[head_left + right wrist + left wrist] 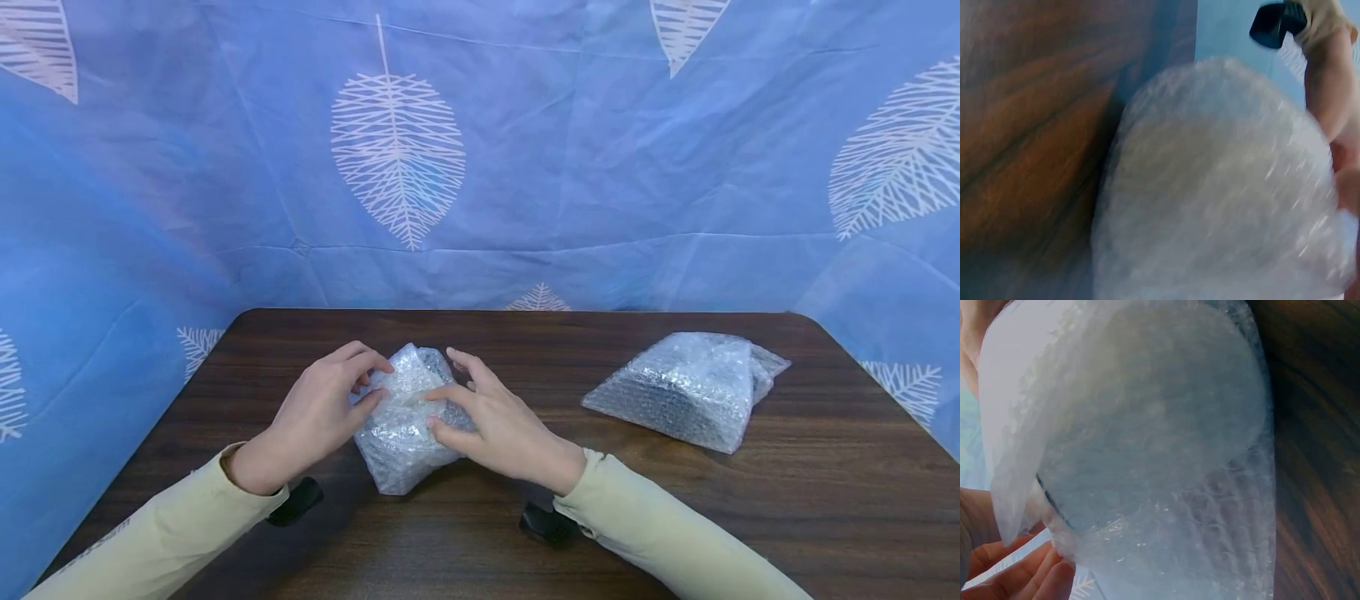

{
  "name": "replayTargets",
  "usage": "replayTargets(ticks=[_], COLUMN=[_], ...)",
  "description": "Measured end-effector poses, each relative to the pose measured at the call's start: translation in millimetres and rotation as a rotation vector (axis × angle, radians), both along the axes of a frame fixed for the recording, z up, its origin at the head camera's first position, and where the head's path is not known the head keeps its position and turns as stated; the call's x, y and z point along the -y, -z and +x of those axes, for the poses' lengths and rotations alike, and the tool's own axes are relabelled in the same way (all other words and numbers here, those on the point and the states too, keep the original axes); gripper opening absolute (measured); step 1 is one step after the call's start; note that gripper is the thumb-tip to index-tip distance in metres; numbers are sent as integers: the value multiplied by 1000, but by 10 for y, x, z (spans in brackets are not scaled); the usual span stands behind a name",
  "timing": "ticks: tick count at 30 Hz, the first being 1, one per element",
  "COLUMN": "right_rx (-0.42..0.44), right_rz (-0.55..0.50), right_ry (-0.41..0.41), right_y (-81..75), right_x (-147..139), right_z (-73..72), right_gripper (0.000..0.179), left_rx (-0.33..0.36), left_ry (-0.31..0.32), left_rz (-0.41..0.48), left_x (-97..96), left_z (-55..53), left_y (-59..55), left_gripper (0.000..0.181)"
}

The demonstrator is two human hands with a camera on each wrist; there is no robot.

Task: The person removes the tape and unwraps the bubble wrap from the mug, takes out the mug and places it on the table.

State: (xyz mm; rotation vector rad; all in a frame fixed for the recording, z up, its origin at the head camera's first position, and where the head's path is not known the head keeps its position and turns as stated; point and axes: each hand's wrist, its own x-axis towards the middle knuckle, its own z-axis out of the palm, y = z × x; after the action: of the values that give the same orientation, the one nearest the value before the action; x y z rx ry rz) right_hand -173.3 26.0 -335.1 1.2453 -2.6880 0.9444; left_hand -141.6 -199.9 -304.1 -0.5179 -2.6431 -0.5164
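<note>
A bubble-wrapped bundle (408,442) lies on the table between both hands, its upper layers folded and crinkled. A pale rounded shape (1166,394) shows dimly through the film in the left wrist view; its kind is hidden. My left hand (318,408) is at the bundle's upper left, pinching the edge of the bubble wrap with curled fingers (1054,578). My right hand (498,421) reaches over the right side, its fingers and thumb spread and their tips at the wrap. In the right wrist view the bundle (1210,206) fills the middle and is blurred.
Another piece of bubble wrap (682,392), folded to a slanted shape, lies farther right on the dark wooden table (525,533). A blue cloth with white leaf prints (510,167) hangs behind and at the sides. Black wrist cameras (547,523) sit below the sleeves.
</note>
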Motion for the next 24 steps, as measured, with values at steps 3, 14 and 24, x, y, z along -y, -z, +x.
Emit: replayTargets(ticks=[3,14,24], right_rx=[-145,-94,-84], right_rz=[-30,-66,-92], right_ry=[62,31,15], right_y=[-23,-98,-85], right_x=[15,24,44], right_z=[57,110,105], right_gripper=[30,30,23], left_rx=[9,35,17], left_ry=[3,1,2], left_rz=[1,7,14], left_x=[5,28,28], left_z=[-12,-35,-46], left_y=[-16,-19,8], left_gripper=[26,27,25])
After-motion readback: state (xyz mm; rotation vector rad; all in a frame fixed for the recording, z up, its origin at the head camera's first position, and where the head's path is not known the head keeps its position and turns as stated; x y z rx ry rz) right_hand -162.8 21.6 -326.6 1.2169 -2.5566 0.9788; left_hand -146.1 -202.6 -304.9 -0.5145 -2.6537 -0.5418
